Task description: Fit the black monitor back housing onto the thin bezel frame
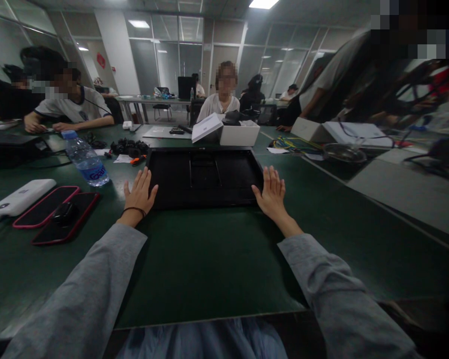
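Observation:
A flat black tray-like panel (172, 192) lies on the dark green table in front of me. My left hand (139, 193) rests at its near left corner, fingers stretched out flat and touching the edge. My right hand (271, 193) lies at the near right corner, fingers straight and together, against the panel's edge. Neither hand holds anything. Grey sleeves cover both my forearms, and a dark band circles my left wrist.
To the left lie a water bottle (86, 160), two red-edged phones (56, 212) and a white power bank (20, 196). A white box (228, 132) stands behind the panel. People sit across the table; one stands at the right near cables (290, 144).

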Demonstrator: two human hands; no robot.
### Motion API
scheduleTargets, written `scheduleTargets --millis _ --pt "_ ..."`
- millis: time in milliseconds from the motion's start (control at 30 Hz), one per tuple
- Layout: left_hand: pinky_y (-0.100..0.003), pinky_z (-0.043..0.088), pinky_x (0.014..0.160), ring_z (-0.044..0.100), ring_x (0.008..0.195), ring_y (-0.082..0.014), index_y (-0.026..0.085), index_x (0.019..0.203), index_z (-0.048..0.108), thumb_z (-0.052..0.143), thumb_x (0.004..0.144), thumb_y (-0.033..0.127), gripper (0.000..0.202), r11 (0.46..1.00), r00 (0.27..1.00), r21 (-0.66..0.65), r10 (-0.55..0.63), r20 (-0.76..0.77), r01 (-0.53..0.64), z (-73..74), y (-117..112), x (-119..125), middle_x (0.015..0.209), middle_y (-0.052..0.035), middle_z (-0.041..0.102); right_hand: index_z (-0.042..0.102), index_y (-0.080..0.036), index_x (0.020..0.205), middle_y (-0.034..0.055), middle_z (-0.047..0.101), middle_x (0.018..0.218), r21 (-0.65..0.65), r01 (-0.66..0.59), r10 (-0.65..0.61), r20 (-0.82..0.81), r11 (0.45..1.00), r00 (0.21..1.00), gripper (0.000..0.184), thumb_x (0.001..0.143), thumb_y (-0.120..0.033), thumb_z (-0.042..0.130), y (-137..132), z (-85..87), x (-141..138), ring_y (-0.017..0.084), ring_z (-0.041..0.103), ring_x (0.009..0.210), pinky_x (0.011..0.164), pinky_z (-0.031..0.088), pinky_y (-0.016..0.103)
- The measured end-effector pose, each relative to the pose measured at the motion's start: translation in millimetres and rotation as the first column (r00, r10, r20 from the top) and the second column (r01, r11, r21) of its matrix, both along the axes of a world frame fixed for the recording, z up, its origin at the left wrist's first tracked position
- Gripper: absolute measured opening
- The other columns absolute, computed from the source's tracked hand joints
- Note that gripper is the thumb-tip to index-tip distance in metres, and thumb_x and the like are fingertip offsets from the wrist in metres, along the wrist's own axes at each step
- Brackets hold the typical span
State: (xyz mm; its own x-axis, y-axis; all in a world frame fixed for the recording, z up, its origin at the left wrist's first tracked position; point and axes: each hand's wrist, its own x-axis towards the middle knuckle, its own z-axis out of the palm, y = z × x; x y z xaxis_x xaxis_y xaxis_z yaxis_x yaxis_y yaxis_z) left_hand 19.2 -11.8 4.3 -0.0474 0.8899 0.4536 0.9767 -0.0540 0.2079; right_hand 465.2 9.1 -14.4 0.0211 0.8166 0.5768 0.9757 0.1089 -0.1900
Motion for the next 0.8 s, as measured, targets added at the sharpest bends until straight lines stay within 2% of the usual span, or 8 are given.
scheduleTargets --millis 100,200,267,400,500,633,733,800 --pt "-0.062 0.007 0.123 0.029 0.153 -0.0255 0.024 0.16 0.029 0.025 0.101 0.047 0.064 0.995 0.993 -0.038 -0.099 -0.065 0.096 1.4 -1.9 4.6 0.166 -0.0079 0.03 0.016 -0.027 0.163 0.0061 0.012 0.171 -0.031 -0.145 0.147 0.094 0.989 0.985 0.068 0.103 -0.055 0.026 -2.7 2.4 -11.1 0.025 0.011 0.157 0.124 0.017 0.057" --pt "-0.062 0.015 0.122 0.038 0.149 -0.0245 0.03 0.152 0.046 0.024 0.102 0.047 0.057 0.976 0.985 -0.165 -0.154 -0.079 0.139 -2.8 1.8 3.8 0.161 -0.0045 0.04 0.037 -0.03 0.157 0.0033 0.033 0.165 -0.211 -0.254 0.284 0.124 0.944 0.951 0.059 0.104 -0.052 0.019 -1.6 1.6 -17.4 0.021 0.028 0.153 0.124 0.024 0.05" --pt "-0.061 0.02 0.121 0.038 0.148 -0.024 0.031 0.148 0.051 0.024 0.102 0.048 0.056 0.972 0.984 -0.185 -0.161 -0.081 0.144 -6.0 4.8 1.7 0.161 -0.0037 0.041 0.044 -0.03 0.154 0.0032 0.04 0.162 -0.285 -0.272 0.313 0.109 0.919 0.944 0.059 0.105 -0.052 0.017 0.0 0.6 -17.9 0.021 0.035 0.15 0.122 0.028 0.049" --pt "-0.06 0.023 0.12 0.039 0.148 -0.0246 0.032 0.148 0.052 0.024 0.102 0.048 0.056 0.973 0.982 -0.174 -0.168 -0.082 0.152 -7.8 6.5 0.1 0.161 -0.0044 0.041 0.044 -0.031 0.153 0.0037 0.04 0.162 -0.288 -0.281 0.321 0.1 0.915 0.942 0.06 0.104 -0.053 0.018 0.7 -0.1 -17.4 0.022 0.035 0.15 0.121 0.029 0.051" --pt "-0.063 0.017 0.121 0.034 0.15 -0.0256 0.033 0.15 0.049 0.024 0.102 0.047 0.055 0.98 0.985 -0.148 -0.15 -0.086 0.136 -6.1 3.9 2.2 0.161 -0.0045 0.041 0.039 -0.033 0.156 0.0025 0.028 0.167 -0.198 -0.249 0.275 0.118 0.948 0.954 0.058 0.104 -0.053 0.023 -0.8 -0.6 -17.7 0.023 0.024 0.155 0.123 0.023 0.054" --pt "-0.066 0.01 0.122 0.02 0.156 -0.0279 0.03 0.156 0.041 0.029 0.101 0.047 0.058 0.992 0.989 -0.074 -0.113 -0.09 0.107 -2.6 -0.9 5.6 0.166 -0.0059 0.031 0.024 -0.034 0.161 0.0034 0.005 0.172 -0.034 -0.105 0.107 0.074 0.994 0.991 0.063 0.102 -0.054 0.029 1.0 -2.8 -9.3 0.029 0.006 0.158 0.121 0.018 0.064" --pt "-0.067 0.009 0.122 0.018 0.156 -0.029 0.03 0.155 0.042 0.03 0.101 0.047 0.058 0.992 0.989 -0.063 -0.115 -0.093 0.11 -1.8 -2.0 5.8 0.167 -0.0056 0.029 0.019 -0.028 0.163 0.0097 0.003 0.172 0.007 0.017 -0.016 -0.023 1.0 1.0 0.068 0.101 -0.055 0.029 6.4 -5.9 5.6 0.033 0.007 0.157 0.119 0.021 0.067" --pt "-0.068 0.008 0.121 0.025 0.154 -0.0284 0.033 0.151 0.048 0.03 0.101 0.046 0.055 0.988 0.988 -0.094 -0.129 -0.091 0.12 -2.7 -0.9 4.6 0.164 -0.0045 0.036 0.019 -0.02 0.162 0.0169 0.015 0.169 -0.025 0.032 -0.035 -0.103 0.999 0.994 0.072 0.1 -0.054 0.031 10.9 -9.2 15.6 0.035 0.02 0.154 0.117 0.028 0.064"
